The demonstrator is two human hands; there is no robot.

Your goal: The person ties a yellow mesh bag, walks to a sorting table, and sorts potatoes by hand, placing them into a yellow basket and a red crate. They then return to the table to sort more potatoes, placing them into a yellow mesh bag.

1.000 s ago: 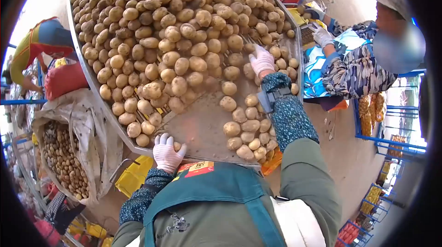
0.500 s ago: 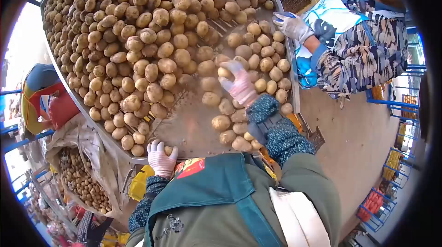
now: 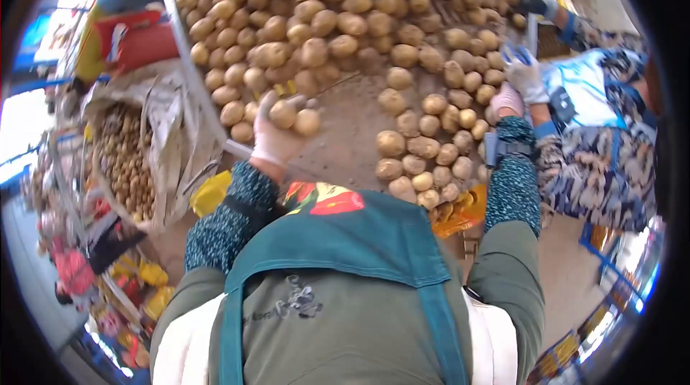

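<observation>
My left hand (image 3: 277,137), in a pale glove, is at the near left edge of the sorting table (image 3: 338,141). Its fingers are curled round a potato (image 3: 282,114), and a second potato (image 3: 307,122) lies against the fingers. My right hand (image 3: 507,100), also gloved, is at the table's right side, beside loose potatoes (image 3: 467,118) and close to a co-worker's gloved hand (image 3: 526,76). Its fingertips are blurred, so I cannot see whether it grips anything. A big heap of potatoes (image 3: 316,22) covers the far part of the table.
On the right a co-worker in camouflage sleeves has another gloved hand (image 3: 537,3) at the heap. An open sack of small potatoes (image 3: 126,159) stands at the left, near a yellow bag (image 3: 212,195). An orange net bag (image 3: 460,212) hangs at the table's front edge.
My view has turned. My right hand has moved from the middle potatoes to the right edge, near the co-worker. My left hand has lifted, with potatoes now plainly showing at its fingers.
</observation>
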